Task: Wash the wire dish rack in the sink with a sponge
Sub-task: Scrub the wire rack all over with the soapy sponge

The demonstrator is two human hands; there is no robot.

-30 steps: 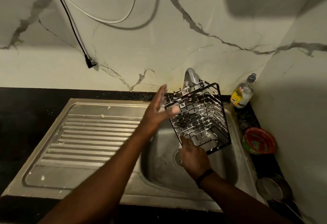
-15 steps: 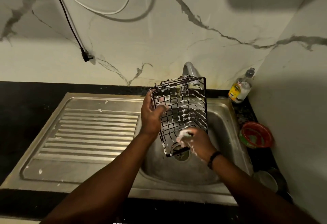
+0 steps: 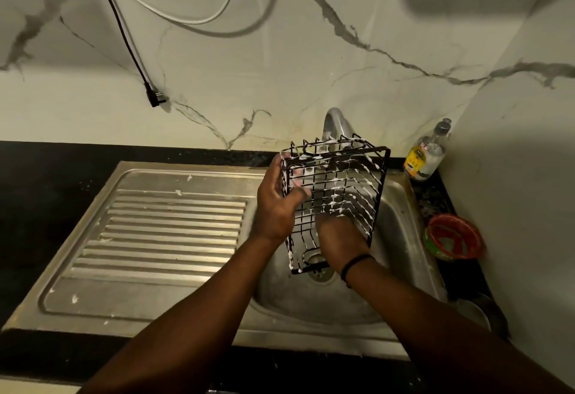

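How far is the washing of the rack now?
Done: white foam already coats many wires of the rack. In hand: the left hand holds it tilted over the sink, and the right hand rubs inside it; the sponge is hidden. Left: rinsing; no water runs from the tap.

Sponge not visible, right hand [image 3: 340, 239] covers that spot inside the wire rack [image 3: 337, 197]. Faucet [image 3: 334, 121] base hidden behind rack. Bottle [image 3: 424, 157] label unreadable. Both forearms cut off at bottom edge.

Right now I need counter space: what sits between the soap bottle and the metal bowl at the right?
A red bowl, on the dark counter beside the sink, in the head view.
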